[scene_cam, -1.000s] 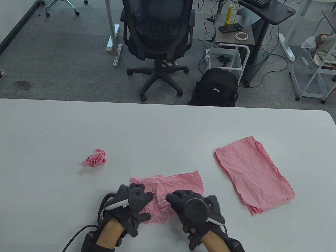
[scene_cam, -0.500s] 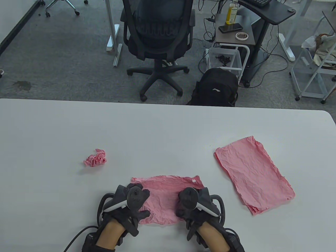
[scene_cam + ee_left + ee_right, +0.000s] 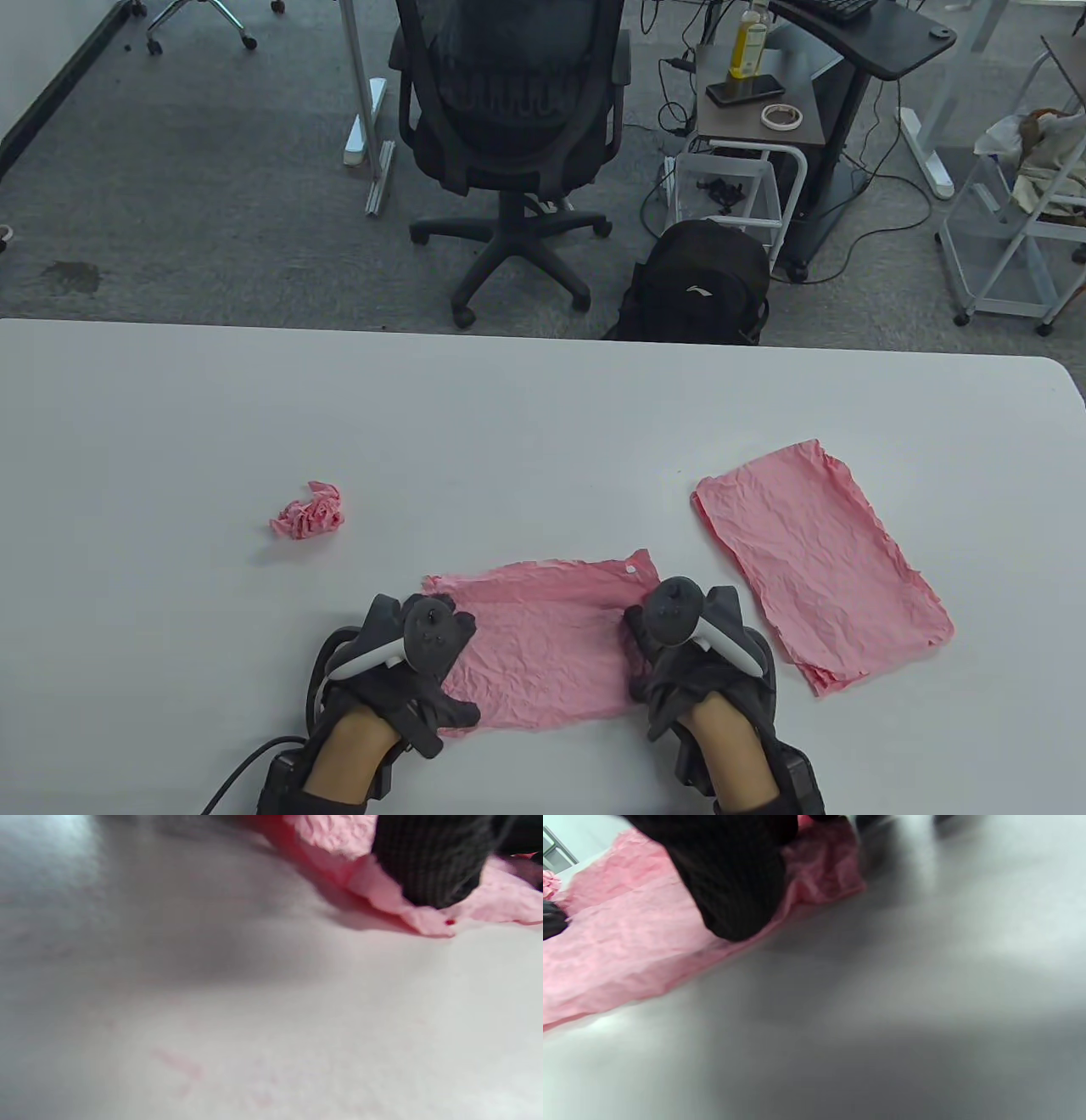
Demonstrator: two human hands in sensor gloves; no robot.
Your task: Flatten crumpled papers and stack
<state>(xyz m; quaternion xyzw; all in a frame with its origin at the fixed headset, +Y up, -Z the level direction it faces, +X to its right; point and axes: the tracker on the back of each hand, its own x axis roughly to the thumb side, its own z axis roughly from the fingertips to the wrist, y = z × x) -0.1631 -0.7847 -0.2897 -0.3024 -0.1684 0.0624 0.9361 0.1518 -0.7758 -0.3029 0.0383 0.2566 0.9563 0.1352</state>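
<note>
Both hands press pink sheet (image 3: 547, 645) flat: left hand (image 3: 416, 662) left edge, right hand (image 3: 691, 658) apparently right edge.

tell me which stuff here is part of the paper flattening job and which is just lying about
Part of the job:
pink sheet under both hands
flattened stack
crumpled ball

Just lying about:
office chair
backpack
bottle
tape roll

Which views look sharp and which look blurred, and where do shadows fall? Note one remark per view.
Table view: sharp and evenly lit, creases clear on the sheet between the left hand and right hand. Left wrist view: soft focus, the table hazy, a shadow beside the sheet's edge. Right wrist view: smeared as if by motion, with a broad grey shadow across the table.
</note>
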